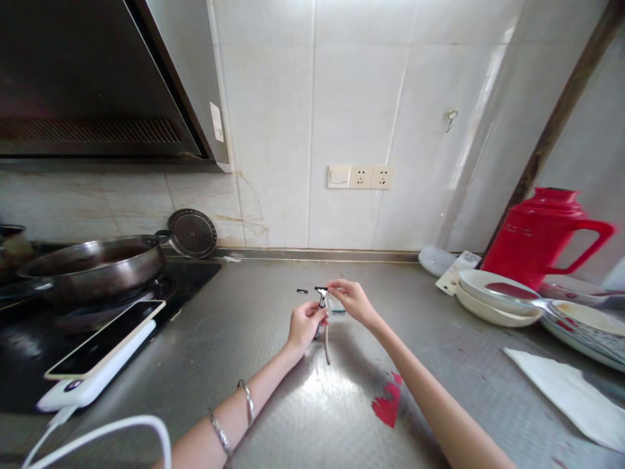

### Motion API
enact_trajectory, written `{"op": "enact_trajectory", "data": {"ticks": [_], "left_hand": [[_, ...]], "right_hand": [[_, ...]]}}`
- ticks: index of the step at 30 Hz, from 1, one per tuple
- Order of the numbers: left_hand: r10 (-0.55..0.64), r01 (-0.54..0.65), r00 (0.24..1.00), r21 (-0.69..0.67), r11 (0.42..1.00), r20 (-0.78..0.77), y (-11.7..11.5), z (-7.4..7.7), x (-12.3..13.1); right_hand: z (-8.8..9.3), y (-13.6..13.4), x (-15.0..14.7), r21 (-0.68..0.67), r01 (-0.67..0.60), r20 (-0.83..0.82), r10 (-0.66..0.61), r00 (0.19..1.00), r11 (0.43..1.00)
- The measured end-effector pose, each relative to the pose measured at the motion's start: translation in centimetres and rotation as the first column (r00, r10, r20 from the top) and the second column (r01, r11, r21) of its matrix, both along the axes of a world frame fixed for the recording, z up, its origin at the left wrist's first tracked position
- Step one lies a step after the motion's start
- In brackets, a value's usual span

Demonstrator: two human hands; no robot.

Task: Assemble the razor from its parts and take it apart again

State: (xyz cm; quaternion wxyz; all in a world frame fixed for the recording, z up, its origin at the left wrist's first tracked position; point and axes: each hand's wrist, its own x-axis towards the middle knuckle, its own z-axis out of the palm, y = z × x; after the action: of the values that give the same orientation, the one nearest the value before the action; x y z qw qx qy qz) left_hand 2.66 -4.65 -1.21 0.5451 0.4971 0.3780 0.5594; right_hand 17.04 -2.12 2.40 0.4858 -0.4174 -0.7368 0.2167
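Observation:
Over the middle of the metal counter (273,339), my left hand (303,324) is closed round the handle of what looks like a razor, its T-shaped silver neck (322,298) pointing up. My right hand (350,299) pinches the end of the thin black head (321,288) at the top of that neck. A narrow greyish strip (327,345) hangs down beside my left fingers; I cannot tell what it belongs to. On the counter lie a small black bar (302,290), left of the hands, and a small clear piece with a dark edge (338,307), partly behind my right hand.
On the left are a hob with a steel pan (97,264), and a phone (107,339) on a white power bank (100,371) with a cable. To the right stand a red thermos jug (537,234), stacked bowls (493,306), plates and a white paper (561,391). Red patches (387,407) mark the counter.

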Motion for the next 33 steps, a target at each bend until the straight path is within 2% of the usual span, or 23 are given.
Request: {"op": "enact_trajectory", "data": {"ticks": [6,10,14,16,19,23,28,33], "left_hand": [[-0.02,0.021,1.0,0.021,1.0,-0.01,0.1,0.4,-0.2],[-0.001,0.004,0.998,0.049,0.999,-0.061,0.1,0.5,-0.3],[0.158,-0.151,0.984,0.086,0.985,-0.082,0.9,0.6,-1.1],[0.248,-0.241,0.966,0.095,0.966,-0.075,1.6,0.7,-1.7],[0.295,-0.29,0.954,0.073,0.954,-0.056,2.5,0.9,-2.7],[0.298,-0.297,0.952,0.024,0.955,-0.067,2.8,1.1,-3.2],[0.285,-0.284,0.955,0.028,0.959,-0.087,2.0,1.3,-2.6],[0.261,-0.26,0.961,0.018,0.965,-0.087,1.2,1.7,-2.2]], "right_hand": [[0.5,-0.2,0.3,-0.065,-0.056,-0.065,0.052,0.997,0.996],[0.8,-0.4,0.3,-0.13,-0.043,-0.131,0.026,0.991,0.991],[0.7,-0.2,0.4,-0.082,0.078,-0.176,-0.092,0.98,0.994],[0.6,-0.5,0.2,-0.047,0.142,-0.099,-0.146,0.984,0.989],[0.6,-1.6,-0.9,-0.001,0.177,0.174,-0.174,0.969,0.984],[0.4,-3.5,-3.5,0.071,0.217,0.482,-0.224,0.847,0.974],[-0.2,-4.5,-5.7,0.116,0.328,0.657,-0.32,0.682,0.938],[-0.6,-4.6,-6.1,0.104,0.313,0.725,-0.287,0.625,0.944]]}}
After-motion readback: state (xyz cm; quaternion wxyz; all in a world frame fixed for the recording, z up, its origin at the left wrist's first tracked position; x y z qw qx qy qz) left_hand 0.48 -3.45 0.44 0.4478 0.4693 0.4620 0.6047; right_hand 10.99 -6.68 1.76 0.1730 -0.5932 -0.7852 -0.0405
